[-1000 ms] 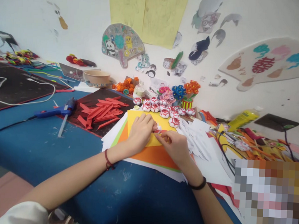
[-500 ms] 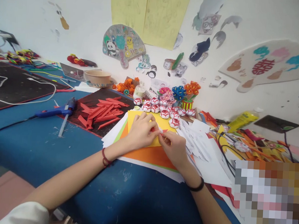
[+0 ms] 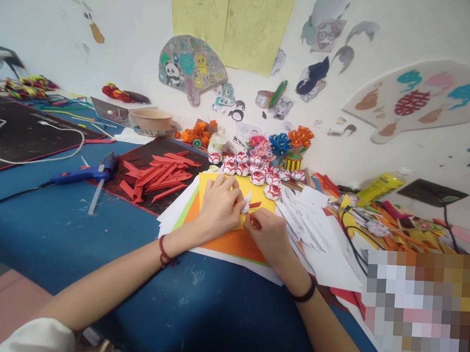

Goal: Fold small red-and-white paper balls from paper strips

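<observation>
My left hand (image 3: 222, 204) pinches a small folded white paper piece (image 3: 247, 202) above a stack of coloured paper sheets (image 3: 223, 243). My right hand (image 3: 267, 230) meets it from the right, its fingertips closed on a thin red paper strip (image 3: 254, 205) that runs against the white piece. The fingers partly hide where the two join. Just beyond my hands, several finished white-and-red paper flowers (image 3: 272, 192) stand in a cluster. A pile of folded red paper strips (image 3: 158, 174) lies to the left on a dark mat.
A blue glue gun (image 3: 83, 173) with a clear stick rests at the left on the blue tabletop (image 3: 134, 291). White paper strips (image 3: 303, 221) lie on the right. Behind stand a round wooden bowl (image 3: 151, 120), blue and orange flowers (image 3: 280, 145) and a yellow bottle (image 3: 380, 189).
Between my fingers the white paper piece now shows more, standing upright, and more of the red strip shows. My right hand has shifted slightly left and down. The camera view moved slightly.
</observation>
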The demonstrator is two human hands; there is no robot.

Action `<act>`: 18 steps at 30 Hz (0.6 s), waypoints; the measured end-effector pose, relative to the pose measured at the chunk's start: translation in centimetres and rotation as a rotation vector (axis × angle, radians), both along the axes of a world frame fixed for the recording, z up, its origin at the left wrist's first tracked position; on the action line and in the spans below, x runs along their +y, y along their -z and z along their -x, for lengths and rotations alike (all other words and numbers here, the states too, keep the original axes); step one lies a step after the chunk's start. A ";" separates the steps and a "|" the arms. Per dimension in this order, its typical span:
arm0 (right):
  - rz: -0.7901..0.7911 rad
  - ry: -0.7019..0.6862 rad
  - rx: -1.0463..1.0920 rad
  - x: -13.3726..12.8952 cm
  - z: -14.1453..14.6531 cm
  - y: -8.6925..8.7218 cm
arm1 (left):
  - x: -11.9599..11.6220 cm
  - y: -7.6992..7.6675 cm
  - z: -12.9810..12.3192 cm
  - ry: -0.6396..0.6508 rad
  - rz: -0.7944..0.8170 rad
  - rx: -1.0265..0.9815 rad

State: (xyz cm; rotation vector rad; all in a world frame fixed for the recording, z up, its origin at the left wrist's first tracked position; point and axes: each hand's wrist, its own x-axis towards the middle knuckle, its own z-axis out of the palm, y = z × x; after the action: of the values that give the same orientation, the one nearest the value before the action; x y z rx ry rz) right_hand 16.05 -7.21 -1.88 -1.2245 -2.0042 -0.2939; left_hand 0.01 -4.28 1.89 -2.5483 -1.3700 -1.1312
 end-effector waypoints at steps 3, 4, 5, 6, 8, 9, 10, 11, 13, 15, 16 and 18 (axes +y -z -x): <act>0.041 0.030 0.046 -0.1 0.2 -0.1 | -0.1 0.0 -0.1 -0.016 -0.002 0.010; 0.049 0.039 0.062 -0.2 0.2 -0.1 | 0.0 0.0 0.0 -0.022 -0.004 0.013; 0.055 0.047 0.076 -0.2 0.2 -0.1 | 0.0 0.0 0.0 -0.029 -0.005 0.013; 0.060 0.053 0.086 -0.2 0.3 -0.1 | 0.1 0.1 0.0 -0.035 -0.005 0.012; 0.069 0.062 0.098 -0.2 0.3 -0.1 | 0.4 0.1 0.1 -0.045 -0.003 0.005; 0.074 0.065 0.100 -0.1 0.2 -0.1 | 0.4 0.1 0.1 -0.047 0.000 0.000; 0.078 0.067 0.101 -0.1 0.2 -0.1 | 0.5 0.1 0.1 -0.048 0.003 -0.003; 0.082 0.068 0.103 -0.1 0.2 -0.1 | 0.6 0.1 0.1 -0.048 0.005 -0.005; 0.083 0.068 0.106 -0.1 0.2 -0.1 | 0.6 0.2 0.2 -0.046 0.004 -0.010; 0.085 0.065 0.109 -0.1 0.3 -0.1 | 0.7 0.2 0.2 -0.041 0.004 -0.015; 0.086 0.063 0.111 -0.1 0.3 -0.2 | 0.7 0.1 0.2 -0.039 0.005 -0.018; 0.085 0.059 0.119 -0.2 0.3 -0.2 | 0.8 0.1 0.2 -0.038 0.004 -0.024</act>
State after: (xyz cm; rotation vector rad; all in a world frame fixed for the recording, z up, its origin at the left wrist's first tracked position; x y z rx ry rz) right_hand 15.71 -7.37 -1.64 -1.3244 -1.8981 -0.1622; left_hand -0.24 -3.48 1.78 -2.5085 -1.4213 -1.1579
